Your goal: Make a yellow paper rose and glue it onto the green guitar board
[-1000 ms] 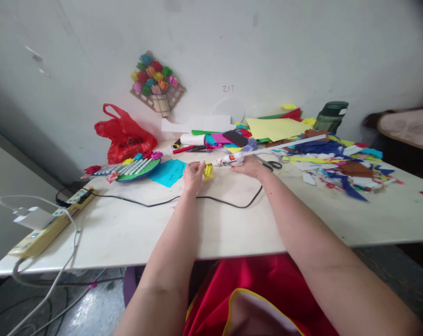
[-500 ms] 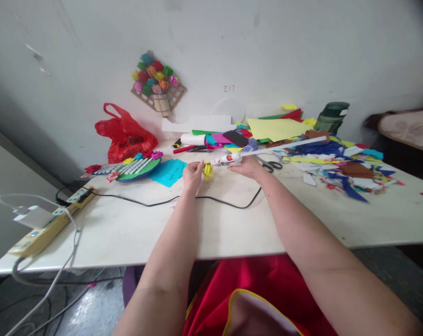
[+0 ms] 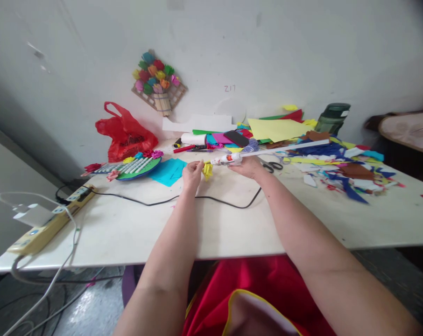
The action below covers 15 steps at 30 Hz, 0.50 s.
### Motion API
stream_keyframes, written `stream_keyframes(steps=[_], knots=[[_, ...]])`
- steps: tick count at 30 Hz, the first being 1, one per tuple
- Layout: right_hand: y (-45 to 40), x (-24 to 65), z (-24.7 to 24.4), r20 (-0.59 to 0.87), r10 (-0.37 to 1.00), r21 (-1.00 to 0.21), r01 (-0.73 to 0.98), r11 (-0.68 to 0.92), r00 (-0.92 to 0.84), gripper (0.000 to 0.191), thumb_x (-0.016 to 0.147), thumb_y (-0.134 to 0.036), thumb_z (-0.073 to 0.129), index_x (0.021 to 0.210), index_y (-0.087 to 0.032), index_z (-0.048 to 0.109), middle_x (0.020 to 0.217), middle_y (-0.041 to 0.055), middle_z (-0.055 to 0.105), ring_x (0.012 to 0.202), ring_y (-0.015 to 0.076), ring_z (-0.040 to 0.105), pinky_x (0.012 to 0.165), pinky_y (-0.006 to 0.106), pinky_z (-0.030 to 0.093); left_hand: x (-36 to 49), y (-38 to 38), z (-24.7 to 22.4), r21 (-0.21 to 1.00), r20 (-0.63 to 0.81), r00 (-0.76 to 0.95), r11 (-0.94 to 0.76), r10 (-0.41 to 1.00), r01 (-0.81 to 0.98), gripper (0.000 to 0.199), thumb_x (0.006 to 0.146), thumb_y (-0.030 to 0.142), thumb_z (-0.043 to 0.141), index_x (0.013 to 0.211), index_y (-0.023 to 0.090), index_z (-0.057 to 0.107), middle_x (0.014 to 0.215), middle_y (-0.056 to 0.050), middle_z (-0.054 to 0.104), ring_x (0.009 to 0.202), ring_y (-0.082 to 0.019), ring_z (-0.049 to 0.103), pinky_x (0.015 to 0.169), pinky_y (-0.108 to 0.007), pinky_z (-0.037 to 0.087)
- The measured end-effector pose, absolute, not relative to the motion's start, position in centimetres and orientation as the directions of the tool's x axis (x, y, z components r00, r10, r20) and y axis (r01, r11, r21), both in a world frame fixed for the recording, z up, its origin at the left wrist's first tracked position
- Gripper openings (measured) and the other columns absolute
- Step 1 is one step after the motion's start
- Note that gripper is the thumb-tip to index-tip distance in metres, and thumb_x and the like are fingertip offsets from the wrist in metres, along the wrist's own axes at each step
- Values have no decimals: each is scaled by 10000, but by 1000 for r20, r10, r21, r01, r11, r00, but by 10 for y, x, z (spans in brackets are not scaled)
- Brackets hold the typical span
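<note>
My left hand pinches a small yellow paper flower above the table. Closed around a white hot glue gun, my right hand holds its nozzle against or very near the flower; I cannot tell whether they touch. A long white glue stick sticks out of the gun's back toward the right. The gun's black cord runs left across the table. Beside my left hand lies a sheet of blue paper. Scissors lie just behind my right wrist.
A green round piece with rolled strips and paper flowers is at left, before a red plastic bag. A power strip lines the left edge. Paper scraps cover the right, near a dark green bottle. A phone lies at the back.
Hardly anything differs. Both hands keep their holds on the flower and the glue gun, and the view has shifted very slightly.
</note>
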State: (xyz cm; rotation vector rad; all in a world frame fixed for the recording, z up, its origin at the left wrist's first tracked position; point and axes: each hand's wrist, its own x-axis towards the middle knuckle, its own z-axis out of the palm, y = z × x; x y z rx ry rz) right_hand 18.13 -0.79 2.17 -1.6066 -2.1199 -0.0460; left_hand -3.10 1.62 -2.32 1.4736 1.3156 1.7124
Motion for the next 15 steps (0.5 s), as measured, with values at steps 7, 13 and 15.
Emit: stream_keyframes(steps=[7,13,15], knots=[[-5,185,18,396,906,-427,844,323,-147,284,730,-340,631,975,-211,692,1028,64,708,990,259,632,835,331,492,-33,18,-25,899,429,-277,-377,860,221,249,695,396,639,613,163,664,762,-44,690,764,-185,617,696,-253,430],[-3,187,13,399,915,-660,672,335,-64,244,683,-290,655,894,-173,690,932,69,718,914,244,652,821,349,500,-34,20,-26,916,400,-297,-364,867,170,239,669,392,666,686,155,693,827,-63,704,808,-205,632,737,-280,449],[-2,187,12,396,917,-725,595,347,-52,238,669,-277,657,870,-152,687,886,70,717,877,234,657,797,344,506,-33,19,-25,921,388,-299,-363,872,138,254,654,400,681,699,150,697,825,-68,702,805,-206,631,733,-283,454]])
